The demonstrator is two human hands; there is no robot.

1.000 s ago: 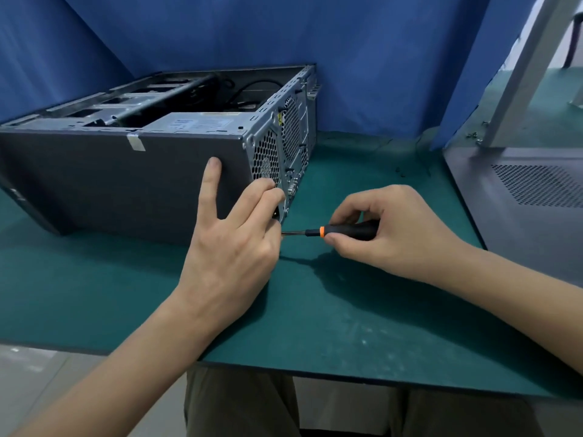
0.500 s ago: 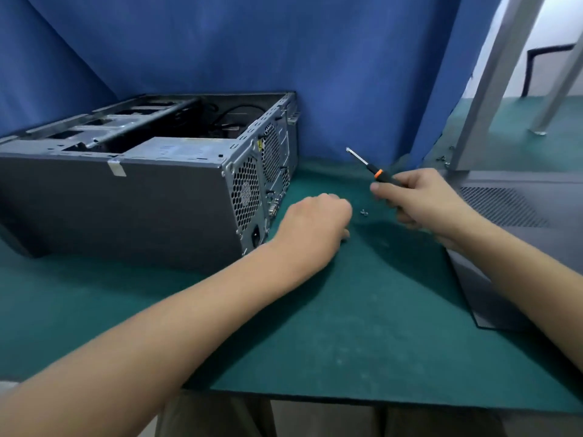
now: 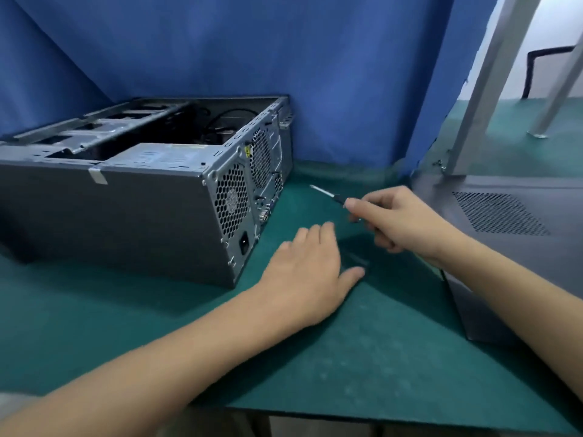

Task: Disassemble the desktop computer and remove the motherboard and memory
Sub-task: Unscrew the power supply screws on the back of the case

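A grey desktop computer case (image 3: 104,216) lies on its side at the left of the green mat (image 3: 362,357), its top open, with cables and a silver power supply (image 3: 157,157) visible inside. The rear panel with fan grilles (image 3: 232,200) faces right. My left hand (image 3: 310,272) rests palm down on the mat just right of the case's rear corner, fingers spread, holding nothing. My right hand (image 3: 397,220) hovers beyond it, gripping a small screwdriver (image 3: 325,193) whose metal shaft points up and left toward the case.
The removed grey side panel (image 3: 511,241) with a perforated vent lies on the mat at the right. A blue curtain (image 3: 252,52) hangs behind the case. Metal frame legs (image 3: 482,86) stand at the back right. The mat's front edge runs along the bottom.
My left hand left the case's rear corner, moved right and flattened on the mat. My right hand pulled the screwdriver away from the case and lifted it to the right.
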